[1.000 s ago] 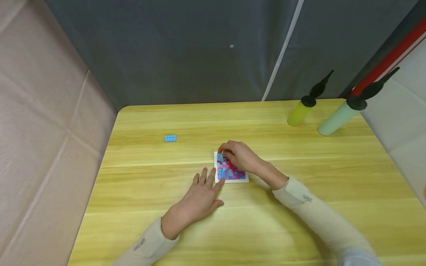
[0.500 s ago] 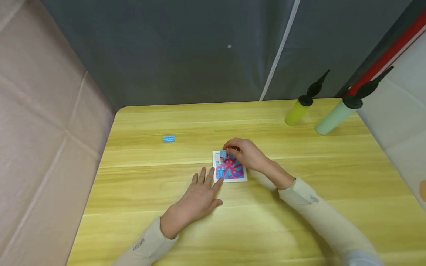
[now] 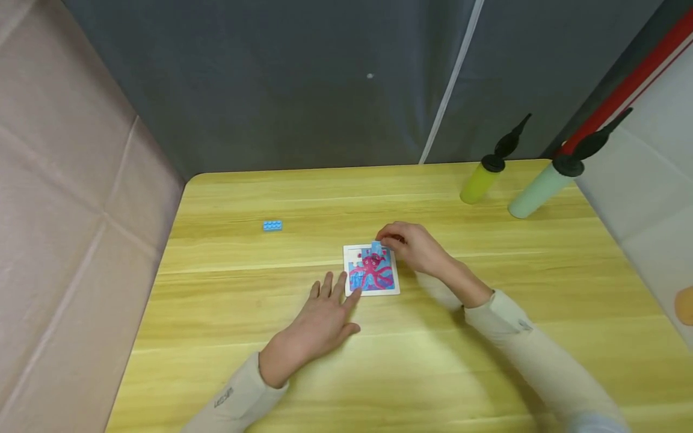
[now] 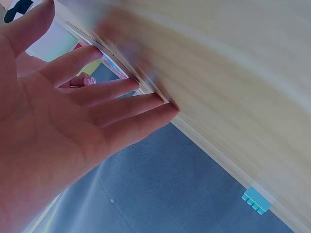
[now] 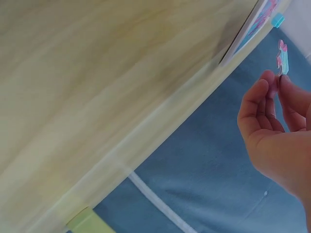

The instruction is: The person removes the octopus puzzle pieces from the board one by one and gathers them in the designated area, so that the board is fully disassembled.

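Note:
A small square jigsaw puzzle (image 3: pixel 373 278) in a white frame, with a pink octopus on blue, lies on the wooden table. At its upper left the pale backing shows where the picture breaks off. My right hand (image 3: pixel 414 245) pinches a blue-and-pink puzzle piece (image 5: pixel 283 57) between thumb and fingers, raised over the puzzle's upper right part. My left hand (image 3: pixel 319 328) lies with straight, spread fingers at the puzzle's lower left, its index fingertip on the frame's lower edge. In the left wrist view its fingertips (image 4: pixel 170 108) touch the tabletop.
A blue toy brick (image 3: pixel 272 225) lies to the left, behind the puzzle. At the back right stand a yellow-green balloon pump (image 3: pixel 477 183) and a larger pale green pump (image 3: pixel 541 191), both with black tops. A dark curtain (image 3: pixel 303 84) hangs behind the table (image 3: pixel 227 270).
My right hand has lifted a piece from the puzzle's upper left and moved right with it, baring pale backing. The left hand stays at the frame.

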A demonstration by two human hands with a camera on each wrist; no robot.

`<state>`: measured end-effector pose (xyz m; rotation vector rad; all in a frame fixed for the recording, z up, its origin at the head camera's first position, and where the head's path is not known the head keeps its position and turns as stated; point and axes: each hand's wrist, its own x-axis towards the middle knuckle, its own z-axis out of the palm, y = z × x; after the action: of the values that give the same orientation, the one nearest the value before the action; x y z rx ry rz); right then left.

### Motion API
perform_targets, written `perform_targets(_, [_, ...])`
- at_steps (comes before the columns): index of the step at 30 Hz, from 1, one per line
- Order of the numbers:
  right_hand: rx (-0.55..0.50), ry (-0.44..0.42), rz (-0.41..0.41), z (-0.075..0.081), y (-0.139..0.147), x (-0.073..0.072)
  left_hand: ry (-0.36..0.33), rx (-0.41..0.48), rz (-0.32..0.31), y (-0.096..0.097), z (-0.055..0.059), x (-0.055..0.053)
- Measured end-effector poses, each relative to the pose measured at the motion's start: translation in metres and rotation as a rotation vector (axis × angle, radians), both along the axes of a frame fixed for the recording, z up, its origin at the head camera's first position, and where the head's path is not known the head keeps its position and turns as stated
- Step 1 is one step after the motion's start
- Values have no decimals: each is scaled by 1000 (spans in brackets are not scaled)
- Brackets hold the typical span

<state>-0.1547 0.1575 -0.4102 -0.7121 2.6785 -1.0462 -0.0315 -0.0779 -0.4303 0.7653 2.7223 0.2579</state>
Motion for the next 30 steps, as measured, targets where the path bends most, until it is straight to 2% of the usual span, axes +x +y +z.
perform_targets(19, [28, -39, -72, -9, 35, -2, 1, 14, 0, 0, -1, 1])
perform_targets(30, [68, -60, -96, -15, 49, -8, 7, 25, -3, 1, 0, 1])
